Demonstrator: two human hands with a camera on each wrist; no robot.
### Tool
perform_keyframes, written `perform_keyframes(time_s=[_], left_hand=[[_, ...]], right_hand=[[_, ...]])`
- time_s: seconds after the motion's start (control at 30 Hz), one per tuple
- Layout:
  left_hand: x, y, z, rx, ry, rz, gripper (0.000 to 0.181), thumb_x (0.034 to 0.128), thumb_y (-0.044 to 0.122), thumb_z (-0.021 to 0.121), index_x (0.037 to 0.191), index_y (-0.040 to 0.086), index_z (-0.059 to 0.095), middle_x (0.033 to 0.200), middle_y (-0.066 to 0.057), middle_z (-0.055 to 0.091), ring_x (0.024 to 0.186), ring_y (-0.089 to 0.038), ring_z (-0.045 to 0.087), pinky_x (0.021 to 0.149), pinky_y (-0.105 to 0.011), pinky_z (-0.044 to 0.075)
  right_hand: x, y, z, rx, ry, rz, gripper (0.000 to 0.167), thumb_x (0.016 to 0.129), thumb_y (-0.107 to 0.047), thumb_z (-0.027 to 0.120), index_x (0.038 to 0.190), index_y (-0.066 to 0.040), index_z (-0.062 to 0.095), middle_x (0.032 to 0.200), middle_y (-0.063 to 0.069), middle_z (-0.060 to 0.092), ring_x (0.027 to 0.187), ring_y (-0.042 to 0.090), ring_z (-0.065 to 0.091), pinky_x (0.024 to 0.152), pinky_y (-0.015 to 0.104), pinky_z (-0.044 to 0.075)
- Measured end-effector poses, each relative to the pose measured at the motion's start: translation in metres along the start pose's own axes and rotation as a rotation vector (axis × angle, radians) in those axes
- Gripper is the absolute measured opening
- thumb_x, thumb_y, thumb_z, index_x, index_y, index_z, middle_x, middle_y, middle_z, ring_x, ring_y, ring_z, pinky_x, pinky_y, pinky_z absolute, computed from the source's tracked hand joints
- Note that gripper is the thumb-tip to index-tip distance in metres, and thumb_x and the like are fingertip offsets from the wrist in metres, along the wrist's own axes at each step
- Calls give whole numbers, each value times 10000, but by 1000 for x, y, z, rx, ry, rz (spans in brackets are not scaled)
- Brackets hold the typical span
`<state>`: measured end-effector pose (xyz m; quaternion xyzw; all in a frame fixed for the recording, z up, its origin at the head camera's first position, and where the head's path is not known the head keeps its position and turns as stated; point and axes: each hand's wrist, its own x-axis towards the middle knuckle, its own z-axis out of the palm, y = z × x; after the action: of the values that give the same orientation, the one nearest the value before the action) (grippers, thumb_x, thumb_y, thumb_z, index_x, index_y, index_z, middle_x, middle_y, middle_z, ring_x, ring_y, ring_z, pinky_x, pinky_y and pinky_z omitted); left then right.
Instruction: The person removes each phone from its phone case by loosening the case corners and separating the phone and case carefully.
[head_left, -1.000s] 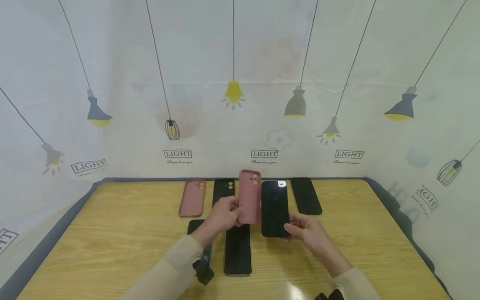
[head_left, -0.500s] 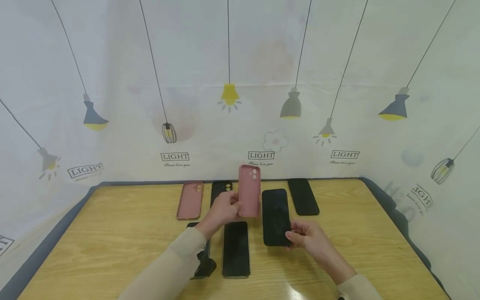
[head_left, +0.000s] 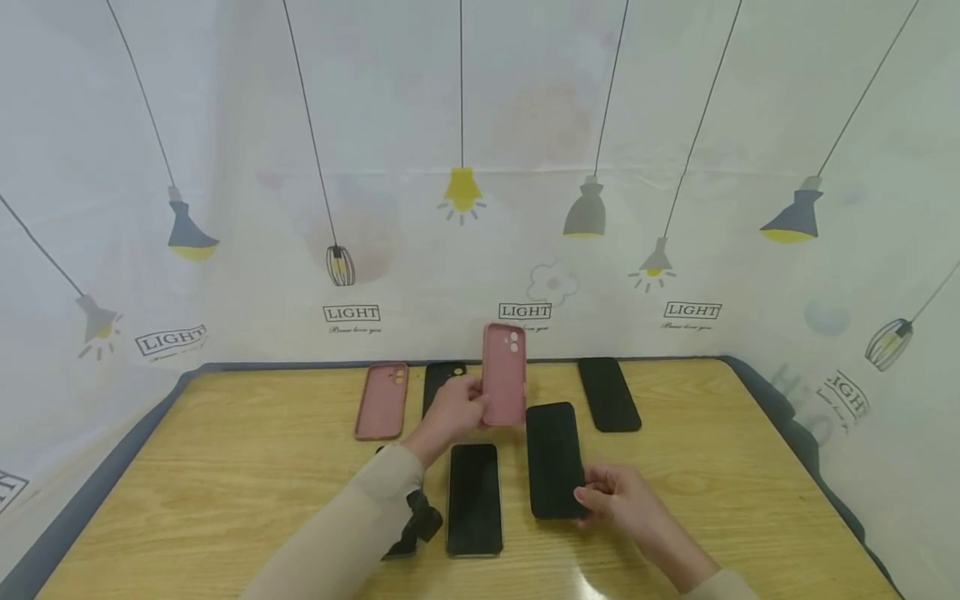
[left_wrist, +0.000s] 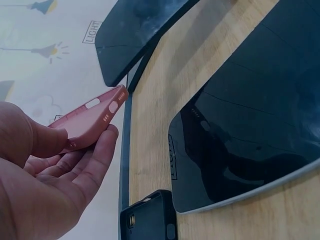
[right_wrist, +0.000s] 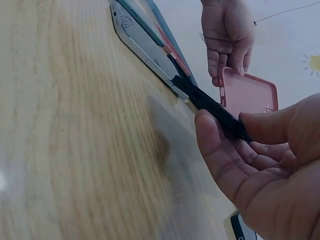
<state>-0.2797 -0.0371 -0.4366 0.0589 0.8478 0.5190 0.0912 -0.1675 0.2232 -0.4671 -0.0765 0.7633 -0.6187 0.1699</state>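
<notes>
My left hand [head_left: 454, 410] pinches a pink phone case [head_left: 504, 375] by its lower left edge, above the back of the table. The hollow inside of the case faces me, camera holes at its top right. In the left wrist view the thumb lies on one side of the case [left_wrist: 95, 120] and the fingers on the other. My right hand [head_left: 624, 507] grips a black phone [head_left: 555, 462] at its lower right edge, thumb on the front. The phone is tilted above the table, nearer to me than the case and apart from it. The right wrist view shows this phone [right_wrist: 212, 107] nearly edge-on.
On the wooden table [head_left: 225, 483] a second pink case [head_left: 381, 402] and a black case [head_left: 435, 385] lie at the back left. A phone [head_left: 475, 500] lies in front, another [head_left: 402, 546] partly under my left sleeve. A black phone-shaped slab [head_left: 609, 394] lies back right. A printed cloth hangs behind.
My right hand has drawn the black phone towards me, away from the pink case. My left hand has lifted the case slightly up and away. Both grips are kept.
</notes>
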Motion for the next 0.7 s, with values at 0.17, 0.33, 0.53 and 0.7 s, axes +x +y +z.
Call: perform_keyframes(time_s=[0.17, 0.33, 0.53, 0.7], left_hand=[[1, 2, 0, 13, 8, -3, 230, 1043, 40, 541, 1218, -43, 665, 1033, -151, 709, 815, -202, 698, 746, -405, 636], [2, 4, -1, 24, 7, 0, 243, 1045, 40, 537, 1238, -26, 669, 1021, -147, 724, 800, -199, 707, 686, -343, 620], [5, 5, -1, 31, -2, 0, 265, 1055, 51, 527, 1271, -25, 659, 1064, -159, 711, 815, -205, 716, 743, -395, 635], [6, 6, -1, 22, 1, -4, 258, 1052, 37, 529, 1262, -34, 660, 1065, -169, 713, 813, -216, 719, 773, -429, 637]], right_hand=[[-3, 5, 2, -2, -6, 13, 258, 1004, 29, 602, 1186, 209, 579, 855, 77, 697, 725, 213, 705, 723, 305, 612], [-5, 9, 3, 12, -36, 8, 257, 1004, 42, 590, 1183, 226, 579, 873, 94, 706, 730, 202, 700, 715, 309, 616], [-10, 10, 5, 30, -47, 51, 255, 999, 25, 606, 1178, 206, 595, 900, 83, 709, 732, 218, 713, 731, 343, 627], [-11, 12, 5, 42, -72, 60, 271, 998, 20, 610, 1184, 217, 587, 956, 120, 731, 741, 236, 735, 753, 357, 635]])
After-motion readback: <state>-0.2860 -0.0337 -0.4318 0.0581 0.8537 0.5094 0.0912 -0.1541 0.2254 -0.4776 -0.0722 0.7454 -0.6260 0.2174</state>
